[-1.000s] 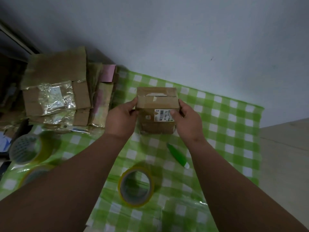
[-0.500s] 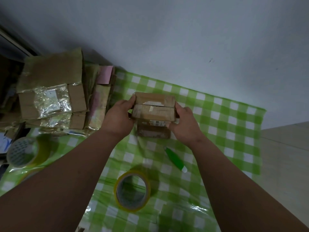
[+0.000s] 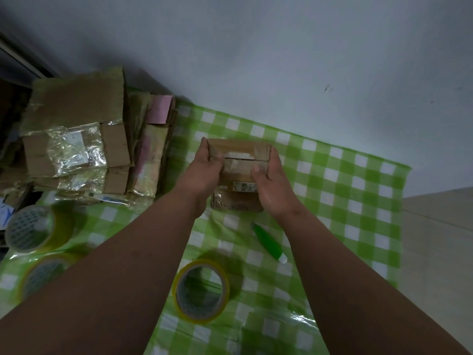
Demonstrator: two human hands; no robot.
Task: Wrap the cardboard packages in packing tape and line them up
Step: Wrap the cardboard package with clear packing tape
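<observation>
Head view | left hand [image 3: 204, 172], right hand [image 3: 272, 183] fingers grip cardboard package [image 3: 239, 162] | on checkered cloth [image 3: 345, 201]

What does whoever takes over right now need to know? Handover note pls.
Left hand and right hand: both grip the box from its sides, thumbs on top, at mid-cloth.
Tape roll lies near, green cutter beside the right arm; two more rolls far left.
Done: taped packages stacked at left.
Left: tape this box, line it up with the others.
</observation>
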